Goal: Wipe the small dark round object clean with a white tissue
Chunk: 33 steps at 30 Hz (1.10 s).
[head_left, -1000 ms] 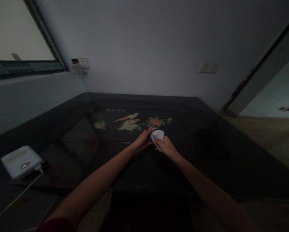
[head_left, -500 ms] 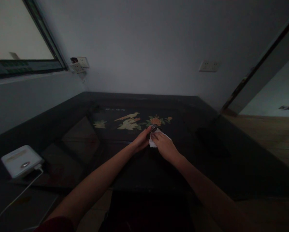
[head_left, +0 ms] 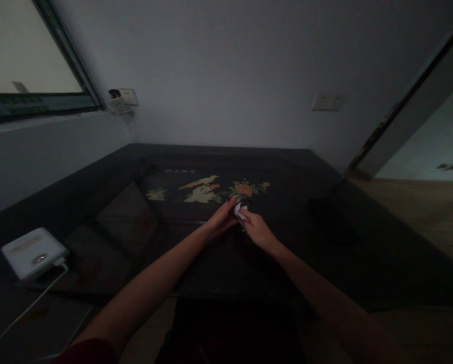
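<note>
Near the middle of the dark tabletop (head_left: 199, 273), my left hand (head_left: 221, 220) is closed around a small, dark, shiny object with a rounded rim (head_left: 244, 198). Its kind is hard to make out in the dim light. My right hand (head_left: 260, 230) pinches a crumpled white tissue (head_left: 240, 208) against that object, the fingertips at its near side. Only a little of the tissue shows; the fingers hide the rest. Both hands meet just in front of an inlaid bird-and-flower picture (head_left: 201, 194) on the table.
On the left stands a white box-shaped device (head_left: 35, 250) with a white cable (head_left: 31, 306) plugged in. A flat black item (head_left: 332, 220) lies on the right. Wall sockets (head_left: 328, 101) are behind, and a window (head_left: 29, 50) is at upper left.
The tissue, spread wide under my right hand before, now shows as a smaller bunch against the dark object. My right hand has shifted slightly left and its fingers have turned inward. My left hand keeps its hold.
</note>
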Each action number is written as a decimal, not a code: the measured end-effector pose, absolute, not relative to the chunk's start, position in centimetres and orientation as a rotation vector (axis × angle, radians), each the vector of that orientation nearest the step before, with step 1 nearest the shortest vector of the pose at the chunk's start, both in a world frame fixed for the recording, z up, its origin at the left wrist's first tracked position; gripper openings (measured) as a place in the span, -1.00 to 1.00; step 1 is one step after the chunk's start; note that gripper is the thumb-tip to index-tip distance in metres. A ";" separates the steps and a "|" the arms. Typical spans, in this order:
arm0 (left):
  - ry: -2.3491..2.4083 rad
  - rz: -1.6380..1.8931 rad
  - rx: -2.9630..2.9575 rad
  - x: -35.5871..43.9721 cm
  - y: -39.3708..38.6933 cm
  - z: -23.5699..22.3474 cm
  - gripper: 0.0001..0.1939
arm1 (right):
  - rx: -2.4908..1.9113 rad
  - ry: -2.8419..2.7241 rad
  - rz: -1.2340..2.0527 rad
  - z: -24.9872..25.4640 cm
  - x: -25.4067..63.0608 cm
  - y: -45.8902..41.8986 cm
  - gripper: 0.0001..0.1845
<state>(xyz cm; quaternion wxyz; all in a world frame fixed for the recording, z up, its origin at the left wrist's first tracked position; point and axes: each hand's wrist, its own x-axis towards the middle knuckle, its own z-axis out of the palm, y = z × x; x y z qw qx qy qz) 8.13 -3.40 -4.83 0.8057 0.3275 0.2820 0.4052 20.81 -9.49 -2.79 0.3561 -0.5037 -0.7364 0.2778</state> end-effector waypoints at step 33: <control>0.613 0.879 0.722 8.2 -3.7 -4.8 -0.71 | -1.196 -1.639 0.954 -3.2 20.9 -8.9 -0.71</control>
